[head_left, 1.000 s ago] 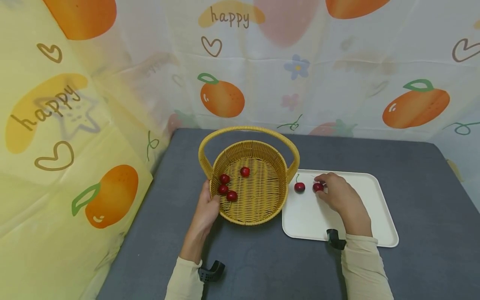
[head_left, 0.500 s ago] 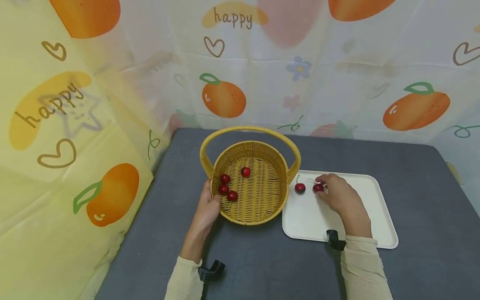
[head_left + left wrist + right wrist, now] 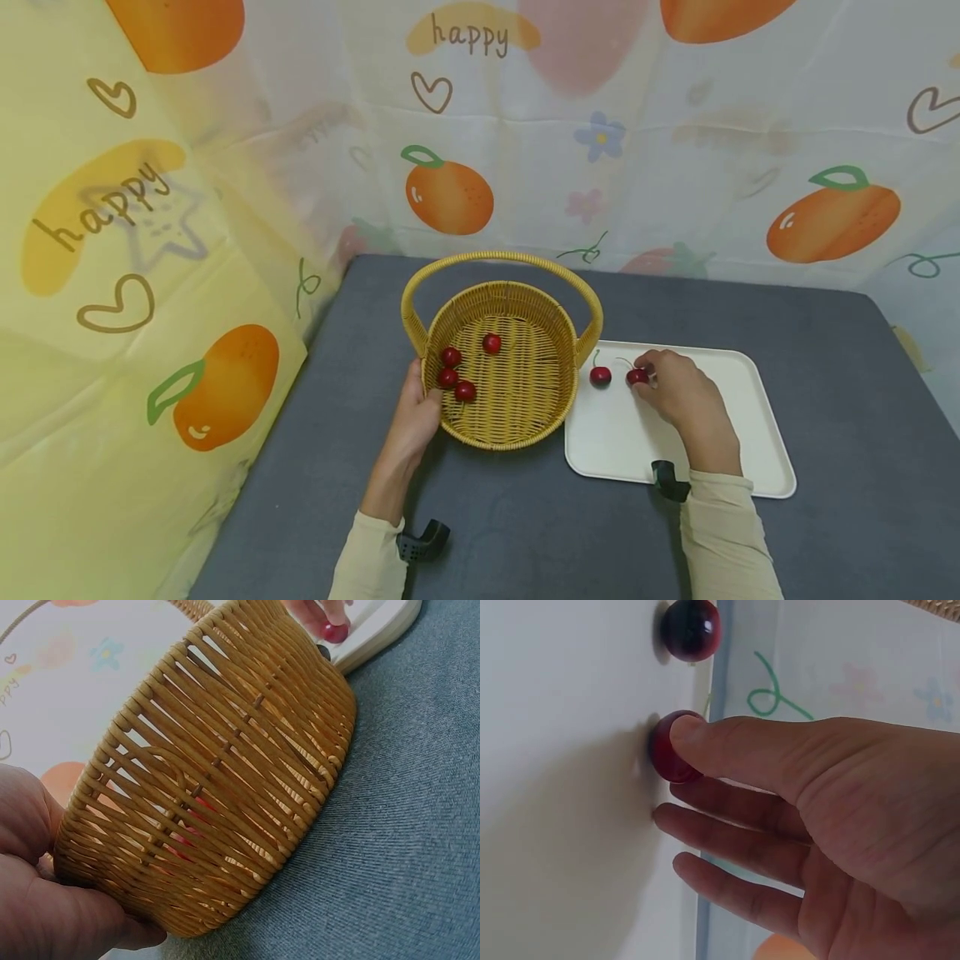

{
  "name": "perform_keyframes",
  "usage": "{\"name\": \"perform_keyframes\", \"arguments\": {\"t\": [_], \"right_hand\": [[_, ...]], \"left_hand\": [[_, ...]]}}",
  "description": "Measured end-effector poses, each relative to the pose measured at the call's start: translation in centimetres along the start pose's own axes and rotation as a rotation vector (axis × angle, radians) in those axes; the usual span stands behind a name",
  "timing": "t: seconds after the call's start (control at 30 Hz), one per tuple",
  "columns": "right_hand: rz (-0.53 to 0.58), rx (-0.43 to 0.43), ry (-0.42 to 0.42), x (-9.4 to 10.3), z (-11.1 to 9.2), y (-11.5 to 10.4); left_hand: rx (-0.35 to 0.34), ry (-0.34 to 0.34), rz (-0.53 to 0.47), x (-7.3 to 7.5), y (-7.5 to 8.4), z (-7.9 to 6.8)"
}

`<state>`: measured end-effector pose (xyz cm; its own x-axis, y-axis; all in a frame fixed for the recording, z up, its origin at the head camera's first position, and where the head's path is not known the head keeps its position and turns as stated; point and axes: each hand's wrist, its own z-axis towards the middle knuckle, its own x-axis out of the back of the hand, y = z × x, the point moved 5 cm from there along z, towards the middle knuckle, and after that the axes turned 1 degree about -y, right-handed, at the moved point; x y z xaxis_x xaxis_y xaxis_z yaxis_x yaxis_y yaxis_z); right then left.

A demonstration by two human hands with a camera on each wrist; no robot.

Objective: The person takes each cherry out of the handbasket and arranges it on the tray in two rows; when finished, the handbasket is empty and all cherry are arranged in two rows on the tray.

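My left hand (image 3: 415,412) grips the left rim of a yellow wicker basket (image 3: 517,408), thumb on the inner side. Several dark red cherries lie in the basket's left half, one cherry (image 3: 465,392) nearest the thumb. Over the white tray (image 3: 615,450), my right hand (image 3: 686,400) pinches a stemmed cherry (image 3: 673,750) between thumb and fingers, close to the tray's surface. A second cherry (image 3: 600,377) rests on the tray just left of it, stem pointing up. In the left wrist view the woven wall hides most of the basket's contents.
The basket's tall arched handle (image 3: 502,257) rises over its far side. Its right side overlaps the tray's left edge in the head view. A dark grey cloth (image 3: 510,517) covers the table, and a printed curtain (image 3: 525,167) stands behind and at the left.
The right hand's fingers have shifted very slightly at the cherry, which stays on the tray spot. The left hand and basket hold still; the head view has drifted a little.
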<state>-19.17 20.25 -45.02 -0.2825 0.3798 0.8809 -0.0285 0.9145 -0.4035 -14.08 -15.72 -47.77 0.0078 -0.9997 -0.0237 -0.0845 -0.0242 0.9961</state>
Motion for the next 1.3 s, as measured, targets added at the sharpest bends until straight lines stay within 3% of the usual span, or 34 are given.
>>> {"name": "perform_keyframes", "arguments": {"t": [0.6, 0.87, 1.07, 1.3], "right_hand": [[-0.012, -0.054, 0.003, 0.0, -0.2, 0.3], [-0.039, -0.092, 0.006, 1.5, -1.0, 0.0], [-0.043, -0.009, 0.140, 5.0, -3.0, -2.3], [0.001, 0.075, 0.362, 9.5, -7.3, -6.1]], "left_hand": [[-0.001, 0.000, -0.002, 0.0, -0.1, -0.1], [0.001, -0.009, -0.012, 0.0, 0.0, 0.0], [0.008, -0.008, 0.001, 0.1, 0.2, 0.0], [-0.003, -0.007, -0.020, 0.1, 0.0, 0.1]]}}
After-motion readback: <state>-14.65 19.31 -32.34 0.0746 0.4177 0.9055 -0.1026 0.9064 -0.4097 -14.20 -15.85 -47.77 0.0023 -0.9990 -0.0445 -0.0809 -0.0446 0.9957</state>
